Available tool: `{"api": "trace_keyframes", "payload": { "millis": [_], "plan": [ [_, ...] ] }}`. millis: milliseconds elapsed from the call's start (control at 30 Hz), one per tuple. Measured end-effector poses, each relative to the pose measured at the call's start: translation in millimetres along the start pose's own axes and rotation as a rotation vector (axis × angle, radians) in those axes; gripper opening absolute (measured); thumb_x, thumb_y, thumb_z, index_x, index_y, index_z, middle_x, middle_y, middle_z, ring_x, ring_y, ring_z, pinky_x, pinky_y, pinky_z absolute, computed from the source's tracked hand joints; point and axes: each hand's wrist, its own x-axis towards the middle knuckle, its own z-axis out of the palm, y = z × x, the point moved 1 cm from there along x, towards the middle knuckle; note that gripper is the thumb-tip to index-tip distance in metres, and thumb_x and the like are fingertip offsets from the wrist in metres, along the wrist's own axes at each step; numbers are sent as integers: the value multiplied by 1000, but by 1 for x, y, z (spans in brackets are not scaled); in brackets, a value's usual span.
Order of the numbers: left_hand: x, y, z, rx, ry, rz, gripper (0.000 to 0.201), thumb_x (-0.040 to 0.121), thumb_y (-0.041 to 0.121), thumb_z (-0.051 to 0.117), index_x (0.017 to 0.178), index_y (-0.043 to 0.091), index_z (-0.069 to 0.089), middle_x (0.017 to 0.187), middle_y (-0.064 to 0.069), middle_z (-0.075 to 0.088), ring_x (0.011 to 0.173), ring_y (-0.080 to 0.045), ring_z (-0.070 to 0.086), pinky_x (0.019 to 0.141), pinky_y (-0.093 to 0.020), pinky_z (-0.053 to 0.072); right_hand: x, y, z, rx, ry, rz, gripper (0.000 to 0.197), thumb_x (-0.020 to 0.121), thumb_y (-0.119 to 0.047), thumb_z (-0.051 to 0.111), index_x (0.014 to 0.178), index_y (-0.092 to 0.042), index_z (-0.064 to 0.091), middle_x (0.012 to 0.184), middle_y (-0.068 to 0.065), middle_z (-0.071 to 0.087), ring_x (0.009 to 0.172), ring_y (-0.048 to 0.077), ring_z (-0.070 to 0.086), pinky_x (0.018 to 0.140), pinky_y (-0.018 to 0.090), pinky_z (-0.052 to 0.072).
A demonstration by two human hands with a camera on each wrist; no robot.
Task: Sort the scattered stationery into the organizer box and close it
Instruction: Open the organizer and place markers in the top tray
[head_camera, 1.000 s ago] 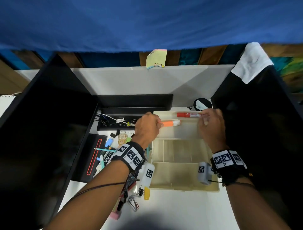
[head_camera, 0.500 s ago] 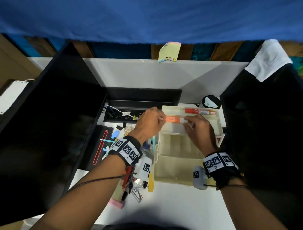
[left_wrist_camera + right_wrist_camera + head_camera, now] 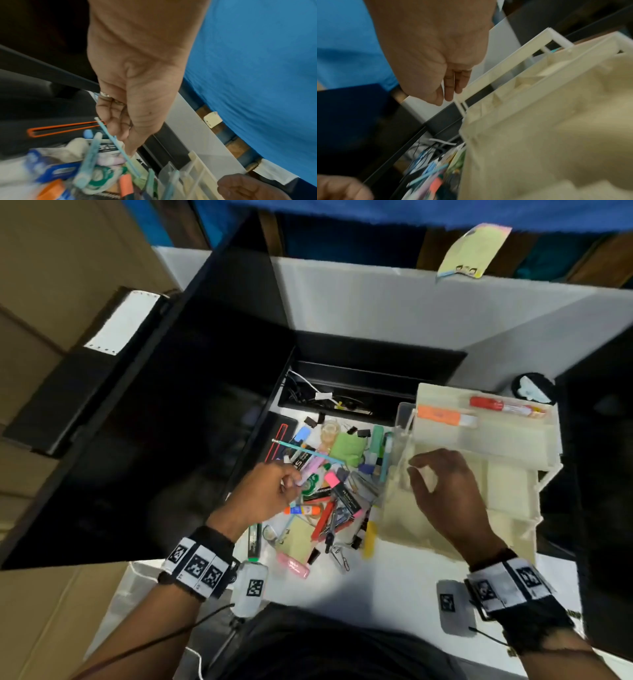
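Both hands have left the upper tray since 0.5 s ago. I see left hand [image 3: 263, 494] fingers curled, pinching a pale pen [image 3: 301, 472] w/ thumb over the stationery pile [image 3: 329, 494]. Right hand [image 3: 445, 494] loose, holding nothing, above the organizer box [image 3: 513, 474]. Orange marker [image 3: 445, 416] & red marker [image 3: 503, 406] lie in its top tray.

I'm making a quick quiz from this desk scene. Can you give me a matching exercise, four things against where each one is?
Things:
1. orange highlighter
2. red marker
3. sticky note
4. glue stick

Places:
A. stuck on the wall's top edge
B. in the pile left of the organizer box
C. far row of the top tray
D. top tray, left end

Pairs: 1-D, 2-C, 3-A, 4-B
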Motion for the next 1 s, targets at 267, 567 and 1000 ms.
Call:
{"api": "trace_keyframes", "payload": {
  "millis": [267, 567, 1000],
  "plan": [
    [-49, -52, 18, 69, -90, -200, 49, 90, 32, 79, 134, 21, 62, 130, 1, 59, 112, -21, 65, 99, -37, 54, -36, -59, 80, 76, -438, 23, 3, 93, -17, 67, 93, -20, 66, 86, -3, 69, 72, 15, 65, 64, 29, 53],
    [-67, -71, 48, 192, -107, -474, 58, 95, 38, 68, 134, 8, 38, 130, -15, 44, 115, -39, 62, 81, -40, 47, -49, -78, 139, 46, -592, 358, 23, 84, -32, 80, 84, -15, 65, 80, 1, 72, 75, 20, 72, 65, 23, 49],
    [-61, -85, 61, 231, -85, -542, 51, 94, 43, 68, 128, 7, 56, 130, -14, 61, 120, -31, 62, 96, -34, 50, -55, -85, 123, 169, -601, 588, 29, 78, -9, 80, 93, -5, 55, 66, 11, 70, 44, 18, 67, 40, 29, 53]
  ]
}}
